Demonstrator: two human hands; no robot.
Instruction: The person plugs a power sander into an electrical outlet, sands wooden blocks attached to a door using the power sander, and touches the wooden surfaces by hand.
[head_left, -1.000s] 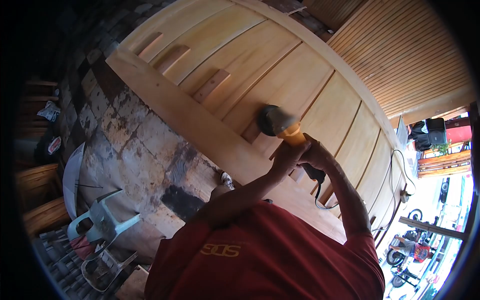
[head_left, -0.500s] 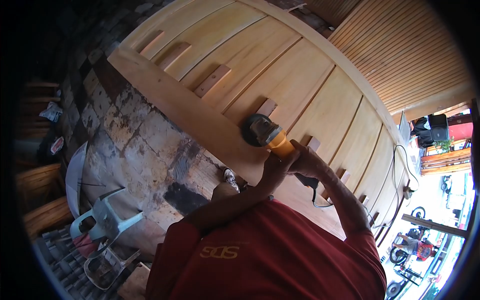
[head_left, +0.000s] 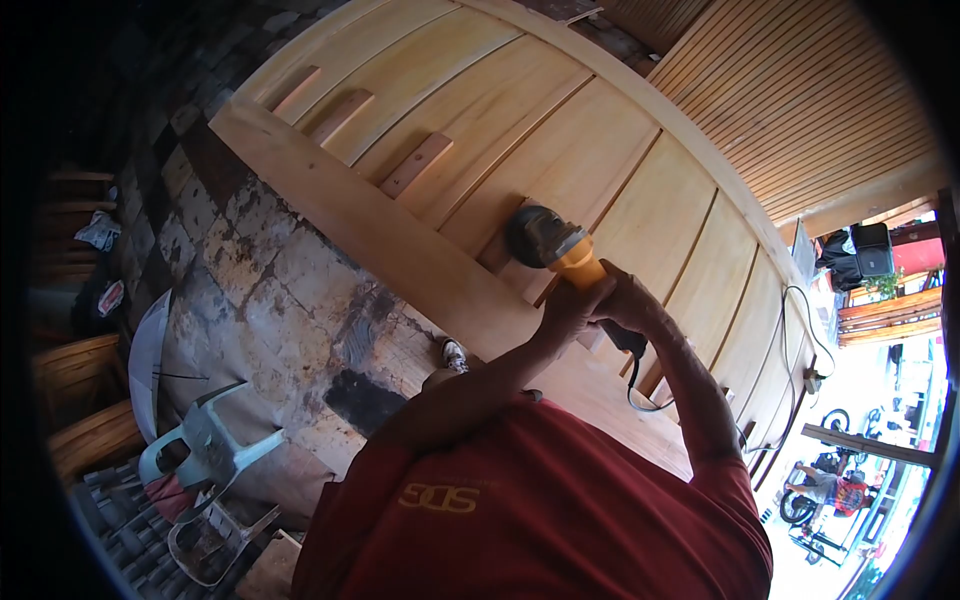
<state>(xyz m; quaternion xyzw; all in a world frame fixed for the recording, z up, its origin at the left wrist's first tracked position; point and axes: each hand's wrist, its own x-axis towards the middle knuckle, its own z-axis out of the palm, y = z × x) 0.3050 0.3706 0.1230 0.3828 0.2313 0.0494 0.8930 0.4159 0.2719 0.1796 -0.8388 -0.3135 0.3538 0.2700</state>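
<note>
Both my hands are wrapped round a yellow power tool [head_left: 575,258] with a dark round disc at its head. My left hand [head_left: 568,312] holds it on the left side, and my right hand [head_left: 632,302] grips it from the right. The disc lies over the pale wooden panel [head_left: 530,150], near its lower edge board, and partly covers one of the small wooden blocks. Another block [head_left: 416,165] stands out up and left of the disc. A black cord [head_left: 632,385] hangs from the tool's rear.
Stained floor tiles [head_left: 290,290] lie left of the panel. A pale green plastic chair [head_left: 212,440] and a white umbrella [head_left: 147,350] are at the lower left. Slatted wood [head_left: 800,110] rises at upper right. A person [head_left: 848,494] is by motorcycles outside.
The tool and both hands first moved down and left along the edge board, then back up and right over the block. The grip has stayed the same.
</note>
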